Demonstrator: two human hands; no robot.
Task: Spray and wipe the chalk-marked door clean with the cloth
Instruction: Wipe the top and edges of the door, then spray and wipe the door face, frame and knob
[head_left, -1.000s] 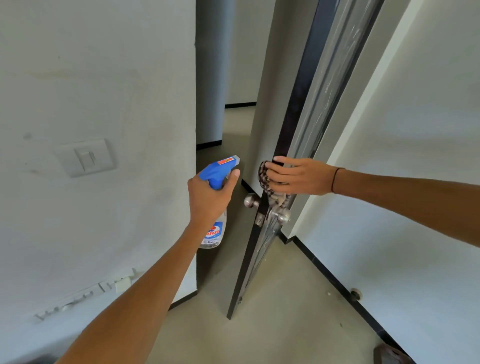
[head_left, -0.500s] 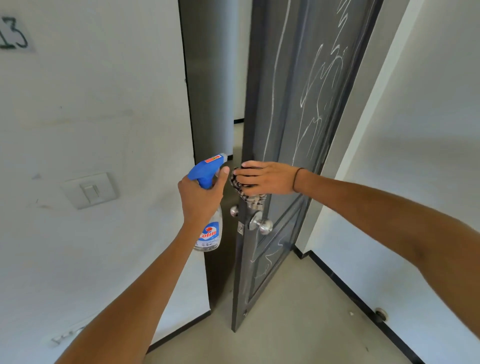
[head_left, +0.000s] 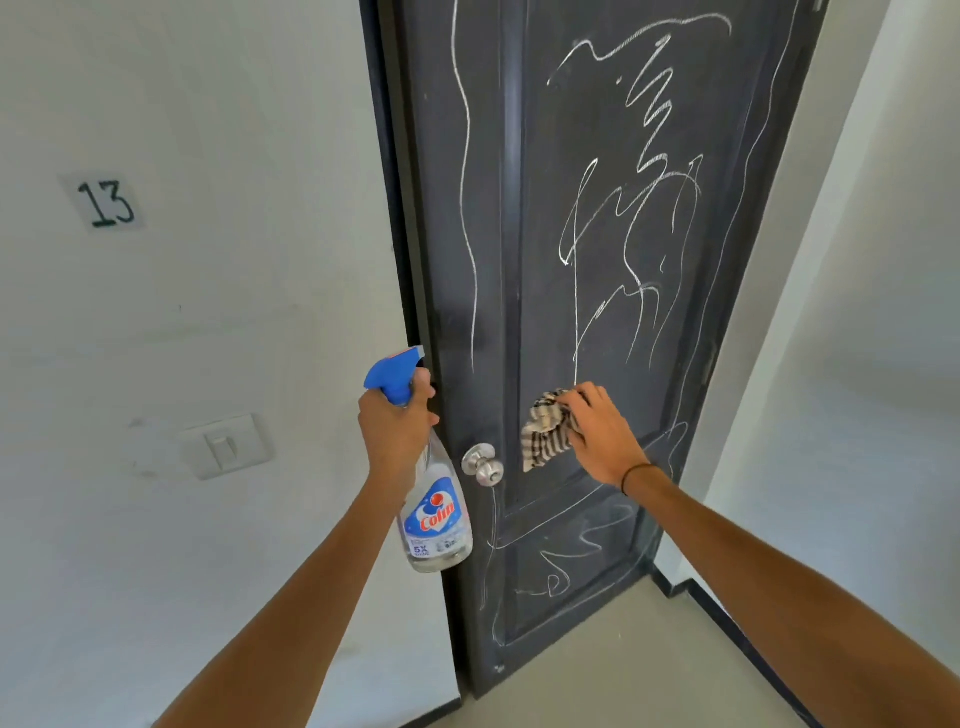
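At twelve o'clock before us stands the dark panelled door (head_left: 597, 322), shut in its frame and covered in white chalk scribbles (head_left: 639, 208). White wall at nine o'clock carries a "13" label (head_left: 107, 203) and a light switch (head_left: 224, 447). Our left hand (head_left: 397, 431) grips the neck of the Colin spray bottle (head_left: 434, 514), blue nozzle toward the door. Our right hand (head_left: 602, 436) holds the bunched striped cloth (head_left: 545, 428) against the panel, at three o'clock of the silver doorknob (head_left: 483, 464).
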